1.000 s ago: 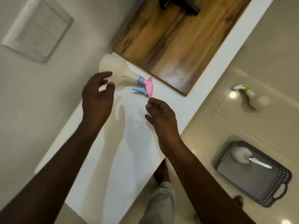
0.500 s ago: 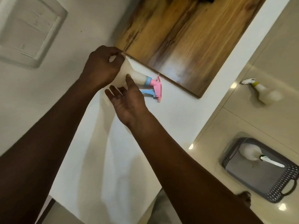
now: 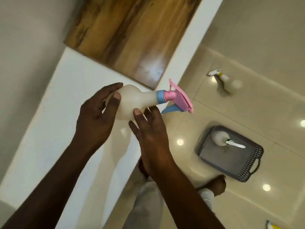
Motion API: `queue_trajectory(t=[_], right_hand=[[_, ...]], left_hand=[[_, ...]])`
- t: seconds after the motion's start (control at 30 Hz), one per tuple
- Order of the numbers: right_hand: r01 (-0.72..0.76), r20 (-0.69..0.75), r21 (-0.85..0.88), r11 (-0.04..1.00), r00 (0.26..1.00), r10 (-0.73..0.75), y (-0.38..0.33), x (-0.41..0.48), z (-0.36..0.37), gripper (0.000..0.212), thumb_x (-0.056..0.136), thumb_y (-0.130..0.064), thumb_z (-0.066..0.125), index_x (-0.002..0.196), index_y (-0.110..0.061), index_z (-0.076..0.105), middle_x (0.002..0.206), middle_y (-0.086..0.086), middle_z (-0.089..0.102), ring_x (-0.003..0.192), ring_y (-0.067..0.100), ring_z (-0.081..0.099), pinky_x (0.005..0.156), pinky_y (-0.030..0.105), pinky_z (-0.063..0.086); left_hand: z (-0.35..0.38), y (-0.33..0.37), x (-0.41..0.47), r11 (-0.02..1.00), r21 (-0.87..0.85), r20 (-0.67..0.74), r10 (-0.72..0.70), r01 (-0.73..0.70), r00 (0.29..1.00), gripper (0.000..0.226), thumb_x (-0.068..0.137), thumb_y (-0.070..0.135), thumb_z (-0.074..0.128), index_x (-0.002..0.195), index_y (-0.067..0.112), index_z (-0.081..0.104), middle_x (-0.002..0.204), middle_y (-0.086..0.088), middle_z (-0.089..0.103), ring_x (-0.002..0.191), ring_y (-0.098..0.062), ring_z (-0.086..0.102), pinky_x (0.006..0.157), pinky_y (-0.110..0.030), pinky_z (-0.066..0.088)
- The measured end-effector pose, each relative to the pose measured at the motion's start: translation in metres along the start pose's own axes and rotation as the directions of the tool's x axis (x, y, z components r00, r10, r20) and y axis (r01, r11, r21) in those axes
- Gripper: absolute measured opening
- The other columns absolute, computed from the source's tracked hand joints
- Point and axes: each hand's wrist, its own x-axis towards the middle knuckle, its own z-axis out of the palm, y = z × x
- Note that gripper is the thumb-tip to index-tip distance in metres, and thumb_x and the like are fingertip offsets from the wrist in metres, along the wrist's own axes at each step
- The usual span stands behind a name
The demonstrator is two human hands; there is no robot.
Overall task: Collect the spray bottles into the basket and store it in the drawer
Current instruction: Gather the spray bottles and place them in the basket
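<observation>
A white spray bottle with a pink and blue nozzle (image 3: 140, 100) is held on its side in the air above the edge of the white counter (image 3: 69, 103). My left hand (image 3: 97, 116) grips its round base, thumb and fingers curled round it. My right hand (image 3: 148, 129) supports the body from below, thumb on its side. On the floor at the right stands the grey basket (image 3: 244, 167) with a white-nozzled spray bottle (image 3: 221, 138) lying inside. Another spray bottle (image 3: 229, 82) with a yellow collar lies on the tiles beyond the basket.
A wooden panel (image 3: 132, 35) covers the counter's far part. The glossy tiled floor (image 3: 264, 47) stretches to the right. My bare feet (image 3: 216, 185) stand by the counter, near the basket. A yellow object (image 3: 274, 226) peeks in at the bottom right edge.
Both hands took hold of the pink-nozzled bottle on the counter and lifted it, carrying it right toward the counter's edge. The view swung toward the floor and basket.
</observation>
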Motion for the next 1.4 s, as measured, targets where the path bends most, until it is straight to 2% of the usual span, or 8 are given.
queue_trajectory(t=[0.17,0.27,0.4,0.53,0.67,0.83,0.97,1.4], right_hand=[[0.088,-0.092,-0.142,0.986,0.991,-0.102,-0.022,-0.044,-0.112,0.054,0.099,-0.032,0.069,0.149,-0.032,0.051,0.146,-0.010,0.065,0.137,0.012,0.061,0.118,0.049,0.048],[0.085,-0.160,-0.290,0.953,0.978,-0.136,-0.027,-0.062,-0.180,0.052,0.099,-0.035,0.072,0.144,-0.049,0.051,0.144,-0.022,0.064,0.135,-0.003,0.058,0.113,0.028,0.049],[0.047,-0.249,-0.381,0.923,0.957,-0.151,-0.020,-0.075,-0.268,0.060,0.095,-0.019,0.078,0.147,-0.036,0.054,0.140,-0.027,0.062,0.120,-0.027,0.054,0.087,-0.004,0.044],[0.000,-0.315,-0.492,0.870,0.932,-0.178,0.011,-0.072,-0.355,0.066,0.092,-0.011,0.080,0.151,-0.021,0.053,0.136,-0.019,0.067,0.121,-0.003,0.064,0.098,0.013,0.052],[-0.181,-0.325,-0.580,0.795,0.946,-0.021,0.059,-0.056,-0.430,0.056,0.094,-0.007,0.077,0.145,0.000,0.055,0.122,0.016,0.069,0.111,0.026,0.068,0.102,0.033,0.055],[-0.175,-0.313,-0.683,0.709,0.947,-0.068,0.112,-0.024,-0.491,0.069,0.094,-0.017,0.078,0.155,-0.018,0.048,0.140,0.009,0.066,0.126,0.031,0.065,0.114,0.056,0.048],[-0.116,-0.250,-0.692,0.712,0.964,-0.086,0.147,0.010,-0.532,0.070,0.092,-0.013,0.080,0.154,-0.004,0.046,0.151,0.017,0.058,0.139,0.033,0.057,0.117,0.055,0.046],[0.023,-0.127,-0.744,0.667,0.976,-0.175,0.190,0.074,-0.579,0.068,0.094,-0.005,0.076,0.153,0.006,0.044,0.157,0.021,0.051,0.147,0.032,0.048,0.123,0.045,0.040]], left_hand=[[0.087,0.040,-0.061,0.998,-0.048,0.171,-0.019,0.028,0.985,0.044,0.104,0.046,0.048,0.145,0.035,0.058,0.145,0.018,0.062,0.133,0.004,0.056,0.107,-0.016,0.047],[0.142,0.057,-0.092,0.997,-0.009,0.283,-0.066,0.071,0.957,0.051,0.099,0.056,0.043,0.148,0.045,0.052,0.147,0.019,0.059,0.129,0.002,0.057,0.093,0.000,0.044],[0.219,0.061,-0.130,0.990,-0.045,0.403,-0.101,0.130,0.909,0.045,0.106,0.041,0.050,0.151,0.037,0.051,0.145,0.018,0.061,0.130,0.002,0.058,0.108,-0.025,0.051],[0.301,0.039,-0.159,0.955,-0.082,0.496,-0.210,0.286,0.843,0.046,0.105,0.023,0.058,0.151,0.025,0.053,0.143,0.008,0.065,0.132,-0.011,0.061,0.113,-0.047,0.050],[0.376,0.006,-0.181,0.917,-0.033,0.493,-0.331,0.397,0.805,0.050,0.102,0.019,0.062,0.151,0.025,0.053,0.145,0.007,0.062,0.131,-0.011,0.062,0.114,-0.041,0.049],[0.454,-0.045,-0.193,0.873,0.024,0.516,-0.428,0.487,0.742,0.051,0.103,0.016,0.061,0.153,0.017,0.051,0.152,-0.005,0.058,0.137,-0.022,0.058,0.116,-0.046,0.047],[0.501,-0.086,-0.191,0.850,0.068,0.502,-0.481,0.522,0.719,0.050,0.102,0.010,0.060,0.152,0.012,0.051,0.152,-0.007,0.057,0.139,-0.025,0.056,0.117,-0.046,0.045],[0.572,-0.144,-0.171,0.835,0.144,0.516,-0.521,0.531,0.680,0.054,0.100,0.004,0.061,0.153,0.011,0.049,0.147,-0.012,0.061,0.132,-0.029,0.061,0.110,-0.048,0.052]])
